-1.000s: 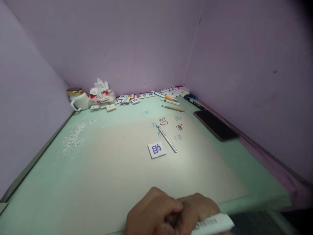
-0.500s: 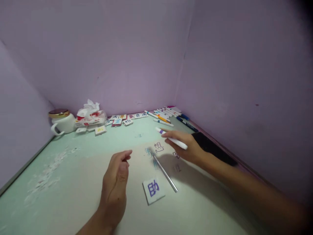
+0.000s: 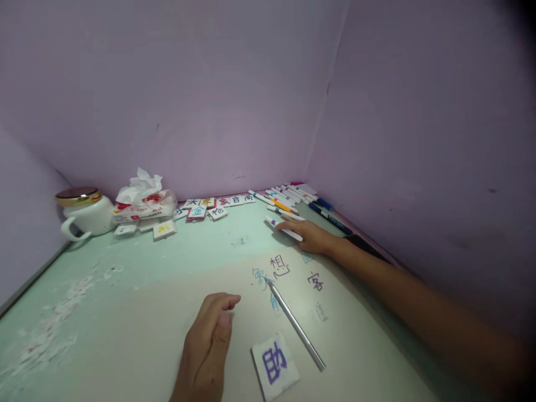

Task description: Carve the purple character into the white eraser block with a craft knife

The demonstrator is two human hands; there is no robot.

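My right hand (image 3: 312, 234) reaches far forward and grips a white marker with a purple band (image 3: 281, 227), its tip low over the green table (image 3: 125, 290) beside the row of markers (image 3: 288, 196). My left hand (image 3: 209, 343) rests on its edge on the table, fingers loosely curled, holding nothing. Just to its right lies a white card with a purple character (image 3: 275, 365). A thin silver pen (image 3: 296, 326) lies slanted between the card and the characters written on the table (image 3: 280, 267).
A white mug with a gold lid (image 3: 86, 215) and a tissue packet (image 3: 144, 202) stand at the back left. Several character cards (image 3: 211, 206) line the back wall. A dark phone (image 3: 364, 245) lies by the right wall behind my arm. White crumbs (image 3: 54, 321) litter the left side.
My right hand has carried the marker further back toward the row of markers and lowered it. My left hand has stayed beside the card. The view has shifted closer.
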